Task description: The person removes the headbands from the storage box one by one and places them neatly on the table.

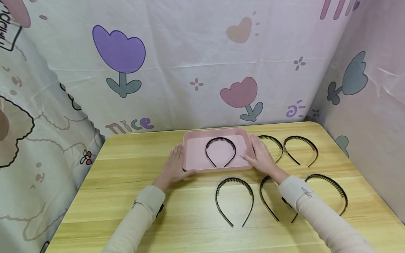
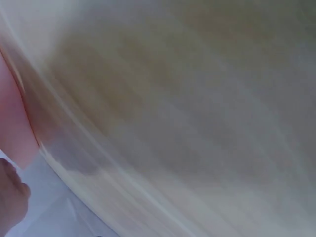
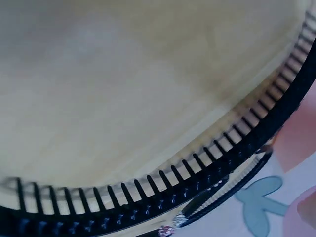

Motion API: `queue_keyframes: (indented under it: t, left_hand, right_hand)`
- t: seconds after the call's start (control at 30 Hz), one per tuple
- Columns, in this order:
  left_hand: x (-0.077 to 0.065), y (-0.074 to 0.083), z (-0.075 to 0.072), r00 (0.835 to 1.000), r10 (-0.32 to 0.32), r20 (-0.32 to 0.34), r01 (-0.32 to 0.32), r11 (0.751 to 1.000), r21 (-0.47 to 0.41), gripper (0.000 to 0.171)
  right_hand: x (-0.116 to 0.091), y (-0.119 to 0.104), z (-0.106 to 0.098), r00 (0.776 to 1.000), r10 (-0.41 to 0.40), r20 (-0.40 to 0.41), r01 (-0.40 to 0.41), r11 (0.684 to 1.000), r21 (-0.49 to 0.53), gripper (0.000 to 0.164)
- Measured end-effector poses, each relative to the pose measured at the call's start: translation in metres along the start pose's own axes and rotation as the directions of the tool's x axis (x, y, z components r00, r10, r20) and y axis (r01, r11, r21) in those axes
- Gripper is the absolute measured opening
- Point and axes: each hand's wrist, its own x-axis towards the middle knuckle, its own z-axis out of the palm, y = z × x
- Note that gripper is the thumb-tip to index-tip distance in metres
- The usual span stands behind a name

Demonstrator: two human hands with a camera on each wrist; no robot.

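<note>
A shallow pink tray (image 1: 196, 154) lies on the table, with a black toothed headband (image 1: 220, 139) inside it. Along the tray's left side rests my left hand (image 1: 174, 165), fingers extended and thumb at the front corner. My right hand (image 1: 262, 156) lies against the opposite side, fingers stretched along the wall and thumb reaching over the rim. Part of another headband (image 1: 275, 139) is hidden behind that hand. In the right wrist view, a black headband (image 3: 163, 200) with comb teeth fills the lower edge. The left wrist view catches the tray's pink wall (image 2: 12, 118).
One headband (image 1: 300, 137) lies at the back right of the wooden table (image 1: 126, 196). In front are a headband (image 1: 235, 180) below the tray and two more, a middle one (image 1: 264, 196) and a right one (image 1: 335, 184), partly under my right forearm. A printed curtain (image 1: 177, 42) stands behind.
</note>
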Motion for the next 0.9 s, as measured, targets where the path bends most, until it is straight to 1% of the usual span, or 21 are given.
queue_keyframes:
  t: [0.1,0.17,0.2,0.23,0.3,0.4,0.43,0.5,0.57,0.6,0.7,0.73,0.8,0.9]
  left_hand:
    - [0.002,0.002,-0.001,0.997,0.027,-0.074,-0.027,1.0,0.0,0.101]
    - [0.004,0.005,-0.004,0.988,0.058,-0.145,-0.058,0.998,0.007,0.096]
    - [0.006,0.007,-0.006,0.979,0.078,-0.186,-0.077,0.997,0.01,0.093]
    - [0.008,0.009,-0.008,0.968,0.099,-0.231,-0.1,0.995,0.011,0.089]
    - [0.012,0.013,-0.013,0.94,0.137,-0.314,-0.139,0.99,0.015,0.081]
    - [0.021,0.021,-0.019,0.894,0.159,-0.42,-0.18,0.984,-0.012,0.07]
    - [0.025,0.024,-0.021,0.881,0.158,-0.447,-0.19,0.981,-0.029,0.066]
    - [0.031,0.031,-0.023,0.861,0.137,-0.49,-0.2,0.977,-0.077,0.059]
    - [0.037,0.037,-0.024,0.847,0.106,-0.522,-0.199,0.972,-0.126,0.052]
    - [0.04,0.04,-0.023,0.842,0.088,-0.533,-0.193,0.97,-0.145,0.049]
    - [0.048,0.047,-0.022,0.839,0.021,-0.544,-0.166,0.961,-0.22,0.042]
    - [0.051,0.049,-0.02,0.841,-0.003,-0.542,-0.153,0.958,-0.243,0.041]
    - [0.056,0.053,-0.018,0.848,-0.064,-0.526,-0.121,0.943,-0.309,0.04]
    - [0.063,0.06,-0.015,0.857,-0.158,-0.49,-0.066,0.91,-0.41,0.04]
  right_hand:
    - [0.005,0.007,0.0,0.999,0.012,0.033,-0.011,1.0,-0.02,0.096]
    - [0.006,0.01,0.0,0.999,0.007,0.05,-0.005,1.0,-0.028,0.1]
    - [0.007,0.012,0.0,0.999,0.001,0.053,0.001,1.0,-0.023,0.102]
    - [0.007,0.013,0.0,0.998,0.0,0.064,0.001,1.0,-0.024,0.104]
    - [0.008,0.016,0.0,0.996,0.005,0.089,-0.003,1.0,-0.025,0.106]
    - [0.011,0.018,-0.001,0.989,0.038,0.143,-0.031,0.998,-0.05,0.111]
    - [0.013,0.019,-0.001,0.985,0.051,0.167,-0.04,0.997,-0.067,0.112]
    - [0.014,0.021,-0.002,0.977,0.067,0.205,-0.048,0.994,-0.096,0.114]
    - [0.015,0.023,-0.003,0.968,0.07,0.24,-0.038,0.99,-0.134,0.114]
    - [0.015,0.023,-0.003,0.964,0.073,0.257,-0.034,0.988,-0.152,0.115]
    - [0.014,0.024,-0.004,0.951,0.07,0.302,-0.014,0.983,-0.184,0.115]
    - [0.013,0.023,-0.005,0.948,0.066,0.311,-0.006,0.982,-0.191,0.115]
    - [0.012,0.022,-0.004,0.943,0.067,0.326,-0.004,0.982,-0.19,0.116]
    - [0.011,0.022,-0.003,0.939,0.065,0.337,-0.004,0.984,-0.178,0.116]
